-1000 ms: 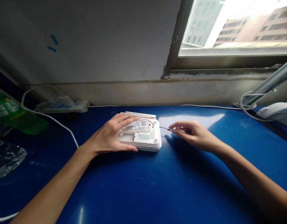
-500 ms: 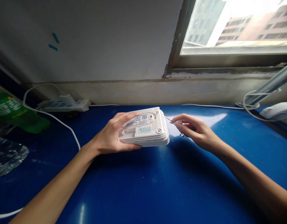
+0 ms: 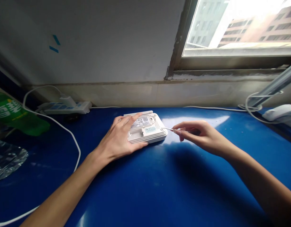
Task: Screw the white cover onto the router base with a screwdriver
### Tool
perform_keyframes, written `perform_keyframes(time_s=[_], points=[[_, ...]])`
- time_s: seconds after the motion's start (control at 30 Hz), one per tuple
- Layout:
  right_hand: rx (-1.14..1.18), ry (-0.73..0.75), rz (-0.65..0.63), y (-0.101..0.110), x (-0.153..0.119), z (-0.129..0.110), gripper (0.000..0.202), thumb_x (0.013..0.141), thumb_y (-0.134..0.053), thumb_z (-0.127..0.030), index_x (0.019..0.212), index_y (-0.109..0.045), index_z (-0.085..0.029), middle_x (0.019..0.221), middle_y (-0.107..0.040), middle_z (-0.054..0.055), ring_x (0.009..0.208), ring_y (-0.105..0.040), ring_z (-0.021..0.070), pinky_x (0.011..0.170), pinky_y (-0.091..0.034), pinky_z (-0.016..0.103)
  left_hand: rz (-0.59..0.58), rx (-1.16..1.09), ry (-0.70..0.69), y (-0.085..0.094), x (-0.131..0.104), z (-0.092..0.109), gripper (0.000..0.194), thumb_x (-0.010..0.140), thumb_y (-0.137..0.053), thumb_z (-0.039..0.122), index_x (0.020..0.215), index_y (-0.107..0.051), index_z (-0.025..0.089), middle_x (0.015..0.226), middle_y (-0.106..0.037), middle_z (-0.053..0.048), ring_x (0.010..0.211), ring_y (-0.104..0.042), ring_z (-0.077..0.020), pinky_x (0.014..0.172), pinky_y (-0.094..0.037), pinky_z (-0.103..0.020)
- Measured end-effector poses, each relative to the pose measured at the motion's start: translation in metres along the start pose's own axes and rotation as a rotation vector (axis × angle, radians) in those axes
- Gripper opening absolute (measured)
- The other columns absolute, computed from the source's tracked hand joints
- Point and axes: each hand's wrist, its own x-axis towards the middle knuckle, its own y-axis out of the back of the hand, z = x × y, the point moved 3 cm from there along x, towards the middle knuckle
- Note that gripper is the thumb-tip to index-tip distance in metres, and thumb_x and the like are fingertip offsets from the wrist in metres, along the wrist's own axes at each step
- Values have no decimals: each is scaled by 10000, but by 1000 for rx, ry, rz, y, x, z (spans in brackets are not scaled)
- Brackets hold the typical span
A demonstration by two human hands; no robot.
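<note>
A white plastic box [image 3: 149, 137] that looks like a router lies on the blue table, its underside facing up. Vent holes, printed labels and round corner feet show on it. My left hand [image 3: 119, 134] is wrapped round its left end, thumb along the near side and fingers over the top. In a pinch, my right hand [image 3: 198, 134] holds a thin metal tool [image 3: 169, 129], its handle hidden by the fingers. The tool's tip reaches the round foot at the box's near right corner; whether it presses into it I cannot tell.
A power strip [image 3: 67, 108] with a plugged-in white adapter stands by the wall. At left are a green bottle [image 3: 20, 116] and a clear plastic bottle [image 3: 9, 159]. A white cable [image 3: 67, 127] runs down the table's left side. A metal post [image 3: 273, 83] rises at right.
The box has come down from a tilted, raised pose onto the table, my left hand still round it. My right hand's tool has moved from its right edge to the near right corner foot.
</note>
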Motion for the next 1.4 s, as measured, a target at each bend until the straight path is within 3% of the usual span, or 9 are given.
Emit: perform_keyframes(time_s=[0.07, 0.17, 0.23, 0.33, 0.53, 0.7, 0.93, 1.23, 1.4], points=[[-38, -2, -31, 0, -2, -2, 441, 941, -702, -603, 1130, -779, -211, 746, -739, 33, 668, -656, 179, 587, -459, 269, -48, 36, 33, 3, -2, -3, 1089, 785, -814, 678, 1685, -297, 348, 1609, -513, -116, 1497, -403, -472, 1185, -423, -657], [-69, -1, -73, -3, -4, -7, 400, 955, -684, -575, 1108, -773, -216, 751, -755, 39, 679, -701, 196, 590, -483, 271, -230, 22, -37, 12, -7, -14, 1190, 692, -886, 691, 1682, -277, 433, 1745, -312, -111, 1591, -282, -473, 1180, -445, -632], [-98, 2, -99, -8, -5, -10, 363, 963, -667, -531, 1051, -790, -201, 748, -764, 59, 690, -723, 216, 599, -506, 286, -256, 14, -47, 21, -10, -23, 1181, 696, -900, 660, 1679, -283, 443, 1723, -365, -105, 1577, -337, -445, 1184, -451, -607], [-144, 16, -107, -14, -6, -14, 325, 967, -649, -464, 1037, -812, -192, 742, -768, 70, 673, -723, 221, 587, -514, 293, -217, -9, -77, 27, -10, -28, 1199, 659, -913, 688, 1670, -323, 430, 1663, -473, -86, 1507, -454, -424, 1163, -481, -569], [-241, 19, -38, -21, -7, -12, 359, 1004, -617, -509, 1045, -821, -217, 679, -733, 33, 522, -582, 151, 499, -440, 266, -185, 9, -15, 26, -10, -17, 1253, 594, -885, 796, 1664, -347, 427, 1624, -505, -101, 1465, -480, -444, 1131, -500, -577], [-297, 40, -3, -25, -7, -9, 323, 1016, -621, -477, 1047, -830, -233, 694, -740, 30, 575, -633, 166, 547, -463, 272, -194, 29, -10, 26, -9, -11, 1220, 642, -851, 803, 1672, -327, 413, 1609, -518, -113, 1432, -504, -446, 1099, -514, -571], [-447, 176, -26, -37, -8, -10, 311, 1081, -512, -366, 1183, -773, -233, 973, -814, 88, 704, -696, 197, 653, -471, 309, -119, 89, -32, 21, -7, 2, 1080, 736, -833, 653, 1665, -357, 376, 1532, -602, -102, 1213, -637, -396, 1027, -542, -536], [-223, 138, 237, -72, -7, -3, 332, 1093, -459, -412, 1215, -674, -191, 651, -617, -13, 491, -444, 141, 502, -331, 277, -40, 12, 34, 26, -1, 1, 1008, 736, -810, 629, 1622, -394, 387, 1337, -736, -36, 1106, -719, -351, 919, -592, -438], [-53, 58, 241, -71, -4, -2, 337, 1064, -517, -476, 1159, -705, -213, 645, -588, -23, 496, -397, 132, 473, -316, 263, -40, 13, 103, 22, -1, 0, 1044, 708, -806, 683, 1615, -386, 380, 1313, -737, -57, 1115, -712, -371, 912, -597, -476]])
